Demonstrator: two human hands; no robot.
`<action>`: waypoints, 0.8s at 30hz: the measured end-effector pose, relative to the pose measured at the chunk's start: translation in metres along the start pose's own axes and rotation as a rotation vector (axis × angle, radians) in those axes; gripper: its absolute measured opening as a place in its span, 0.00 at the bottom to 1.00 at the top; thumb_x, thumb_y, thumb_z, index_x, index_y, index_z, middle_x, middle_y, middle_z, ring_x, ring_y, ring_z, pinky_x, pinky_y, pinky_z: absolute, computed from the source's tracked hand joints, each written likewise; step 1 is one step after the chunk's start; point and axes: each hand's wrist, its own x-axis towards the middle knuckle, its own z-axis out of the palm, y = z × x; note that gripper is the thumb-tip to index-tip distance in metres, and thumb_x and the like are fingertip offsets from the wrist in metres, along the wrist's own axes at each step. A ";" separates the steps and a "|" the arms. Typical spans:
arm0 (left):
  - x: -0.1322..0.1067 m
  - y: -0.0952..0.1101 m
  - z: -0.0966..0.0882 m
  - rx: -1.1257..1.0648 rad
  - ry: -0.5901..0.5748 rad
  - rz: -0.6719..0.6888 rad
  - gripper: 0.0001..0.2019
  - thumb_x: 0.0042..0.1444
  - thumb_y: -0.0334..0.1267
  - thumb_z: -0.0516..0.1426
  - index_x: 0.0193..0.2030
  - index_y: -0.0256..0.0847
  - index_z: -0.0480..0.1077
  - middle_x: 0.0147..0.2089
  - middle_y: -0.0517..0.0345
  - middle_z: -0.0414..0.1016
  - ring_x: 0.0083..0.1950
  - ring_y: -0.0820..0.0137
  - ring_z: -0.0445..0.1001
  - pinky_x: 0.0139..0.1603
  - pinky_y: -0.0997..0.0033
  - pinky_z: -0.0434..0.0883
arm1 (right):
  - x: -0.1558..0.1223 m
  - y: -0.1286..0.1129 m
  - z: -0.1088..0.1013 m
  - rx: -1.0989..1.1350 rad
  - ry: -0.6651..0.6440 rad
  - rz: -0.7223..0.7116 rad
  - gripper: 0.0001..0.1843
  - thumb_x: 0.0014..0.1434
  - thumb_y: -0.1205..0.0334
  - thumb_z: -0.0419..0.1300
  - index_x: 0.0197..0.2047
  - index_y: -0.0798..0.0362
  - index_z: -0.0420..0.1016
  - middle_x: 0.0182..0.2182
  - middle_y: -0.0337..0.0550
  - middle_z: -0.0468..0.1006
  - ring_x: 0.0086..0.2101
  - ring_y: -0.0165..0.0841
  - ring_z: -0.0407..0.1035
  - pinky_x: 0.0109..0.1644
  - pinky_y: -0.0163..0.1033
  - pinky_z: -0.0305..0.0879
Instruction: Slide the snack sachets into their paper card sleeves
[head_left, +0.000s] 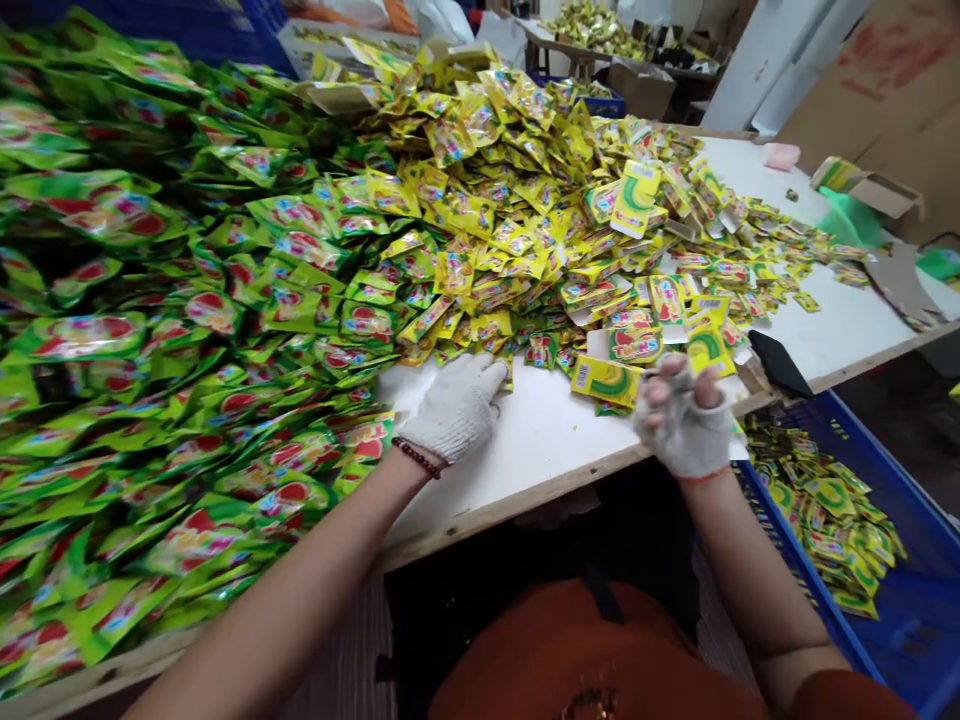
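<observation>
My left hand (454, 410), in a white knit glove, reaches palm-down to the near edge of the yellow packets (487, 325). Its fingers are together and curl downward; a bit of yellow packet shows beside them, and what lies under them is hidden. A beaded bracelet circles that wrist. My right hand (684, 415) wears a white glove with bare fingertips. It is turned palm up, with half-curled fingers apart from the thumb and nothing visible in it. Close beside it lie a yellow box with a green band (606, 380) and another yellow box (706, 345).
Green packets (247, 400) heap high on the left of the white table (540, 420). A black phone (780, 362) lies by the right edge. Below stands a blue crate (911, 580) holding small yellow packets (832, 525). Cardboard (892, 110) leans at the back right.
</observation>
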 end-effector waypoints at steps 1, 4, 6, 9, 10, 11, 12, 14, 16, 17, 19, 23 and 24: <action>0.005 -0.001 0.003 0.039 -0.016 0.001 0.16 0.54 0.27 0.51 0.47 0.37 0.74 0.49 0.42 0.75 0.53 0.53 0.72 0.52 0.55 0.70 | 0.000 0.010 0.003 -0.059 -0.019 0.060 0.20 0.51 0.41 0.69 0.40 0.44 0.75 0.28 0.35 0.78 0.26 0.29 0.74 0.25 0.32 0.70; 0.011 -0.004 0.005 -0.097 0.007 -0.091 0.13 0.55 0.31 0.51 0.42 0.39 0.75 0.45 0.44 0.77 0.48 0.54 0.74 0.49 0.56 0.69 | 0.004 0.039 0.010 -0.223 -0.071 0.152 0.26 0.50 0.38 0.69 0.41 0.50 0.74 0.28 0.39 0.78 0.26 0.32 0.76 0.25 0.34 0.70; 0.007 -0.003 0.000 -0.290 0.056 -0.201 0.11 0.57 0.34 0.51 0.41 0.40 0.74 0.42 0.48 0.78 0.44 0.58 0.75 0.46 0.60 0.69 | 0.010 0.052 0.014 -0.365 -0.068 0.145 0.25 0.53 0.41 0.68 0.43 0.52 0.73 0.31 0.42 0.79 0.29 0.33 0.77 0.28 0.34 0.71; -0.003 0.009 -0.010 -0.689 0.103 -0.356 0.12 0.58 0.44 0.54 0.41 0.39 0.71 0.38 0.53 0.78 0.38 0.64 0.74 0.38 0.66 0.70 | 0.024 0.062 0.020 -0.636 0.008 0.045 0.21 0.55 0.49 0.67 0.46 0.53 0.74 0.39 0.45 0.79 0.35 0.31 0.75 0.34 0.34 0.71; -0.006 0.016 -0.013 -0.850 0.098 -0.379 0.13 0.56 0.47 0.56 0.42 0.39 0.70 0.37 0.54 0.77 0.37 0.65 0.74 0.37 0.68 0.70 | 0.029 0.064 0.022 -0.716 0.029 0.012 0.21 0.55 0.51 0.67 0.48 0.53 0.74 0.41 0.46 0.79 0.36 0.31 0.74 0.35 0.34 0.71; -0.009 0.023 -0.015 -1.015 0.087 -0.392 0.15 0.54 0.48 0.59 0.41 0.38 0.69 0.37 0.55 0.76 0.36 0.66 0.73 0.35 0.68 0.70 | 0.035 0.066 0.023 -0.784 0.033 -0.012 0.22 0.55 0.52 0.67 0.50 0.54 0.74 0.42 0.46 0.79 0.36 0.31 0.73 0.36 0.34 0.70; -0.011 0.030 -0.017 -1.143 0.071 -0.392 0.17 0.52 0.48 0.61 0.41 0.39 0.68 0.37 0.56 0.76 0.35 0.68 0.73 0.35 0.69 0.70 | 0.039 0.067 0.024 -0.843 0.016 -0.019 0.22 0.55 0.52 0.66 0.49 0.54 0.74 0.41 0.45 0.79 0.35 0.30 0.72 0.36 0.35 0.69; -0.012 0.041 -0.017 -1.220 0.033 -0.377 0.16 0.53 0.49 0.61 0.39 0.39 0.67 0.32 0.59 0.73 0.31 0.71 0.71 0.31 0.71 0.69 | 0.044 0.070 0.025 -0.930 -0.048 0.010 0.17 0.55 0.52 0.65 0.43 0.56 0.76 0.34 0.42 0.78 0.33 0.30 0.69 0.35 0.35 0.67; -0.008 0.045 -0.016 -1.147 0.028 -0.373 0.15 0.59 0.51 0.56 0.36 0.40 0.66 0.28 0.61 0.70 0.27 0.72 0.69 0.29 0.72 0.67 | 0.044 0.071 0.024 -1.005 -0.065 0.031 0.12 0.55 0.54 0.64 0.34 0.55 0.75 0.28 0.39 0.75 0.30 0.30 0.67 0.34 0.35 0.65; -0.003 0.044 -0.014 -1.077 0.044 -0.367 0.15 0.62 0.51 0.53 0.36 0.40 0.66 0.27 0.61 0.70 0.26 0.72 0.69 0.29 0.71 0.67 | 0.042 0.070 0.022 -1.032 -0.044 0.024 0.11 0.55 0.54 0.64 0.32 0.55 0.74 0.27 0.38 0.74 0.30 0.30 0.66 0.34 0.35 0.64; 0.013 0.038 -0.009 -0.871 0.093 -0.320 0.12 0.64 0.47 0.50 0.37 0.41 0.67 0.30 0.58 0.73 0.30 0.69 0.72 0.34 0.68 0.70 | 0.036 0.070 0.019 -1.053 0.017 -0.020 0.10 0.54 0.56 0.63 0.32 0.55 0.73 0.29 0.38 0.75 0.31 0.31 0.66 0.36 0.35 0.64; 0.059 0.024 0.006 -0.347 0.118 -0.121 0.14 0.58 0.30 0.52 0.49 0.40 0.71 0.50 0.47 0.77 0.51 0.60 0.74 0.54 0.61 0.68 | 0.028 0.071 0.012 -1.025 0.061 -0.041 0.08 0.54 0.59 0.62 0.35 0.54 0.72 0.31 0.39 0.75 0.32 0.31 0.67 0.37 0.36 0.65; 0.069 0.023 0.009 -0.254 0.090 -0.078 0.18 0.57 0.28 0.52 0.53 0.40 0.71 0.53 0.47 0.76 0.53 0.59 0.73 0.55 0.60 0.67 | 0.028 0.072 0.010 -1.024 0.060 -0.034 0.07 0.54 0.60 0.61 0.36 0.53 0.72 0.31 0.39 0.75 0.32 0.31 0.68 0.38 0.36 0.65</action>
